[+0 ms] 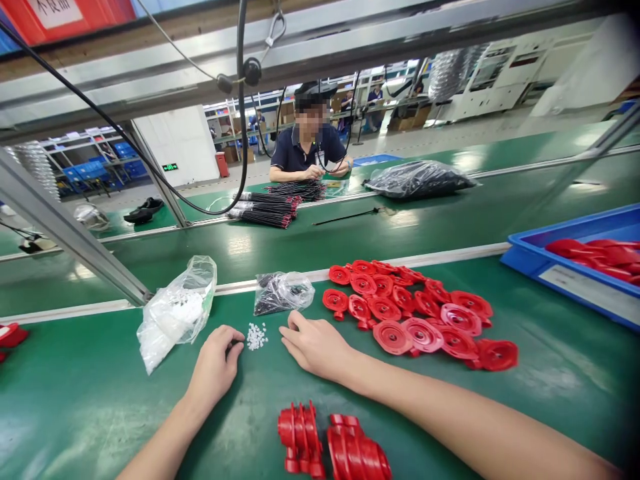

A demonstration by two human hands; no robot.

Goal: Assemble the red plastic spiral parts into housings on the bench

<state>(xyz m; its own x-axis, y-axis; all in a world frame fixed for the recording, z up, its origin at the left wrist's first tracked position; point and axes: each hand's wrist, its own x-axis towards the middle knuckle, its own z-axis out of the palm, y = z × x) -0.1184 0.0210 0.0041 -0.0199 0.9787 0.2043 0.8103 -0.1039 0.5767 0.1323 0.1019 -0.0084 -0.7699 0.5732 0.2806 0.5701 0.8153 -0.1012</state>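
On the green table lies a small heap of white pieces (257,337), between my two hands. My left hand (220,353) is just left of the heap, its fingers curled with thumb and fingertips near each other; whether something small is between them cannot be made out. To the right of the heap, my right hand (313,343) rests low over the table with bent fingers, their tips partly hidden. A clear bag with white pieces (183,307) stands behind my left hand. Behind the heap lies a clear bag with black parts (280,293).
Red round parts (393,337) are spread at the right, and two red ribbed parts (355,447) lie near the front. A blue tray (575,277) holds red parts. Across the line, a person (307,147) handles black cables (265,210) beside a black bag (420,180).
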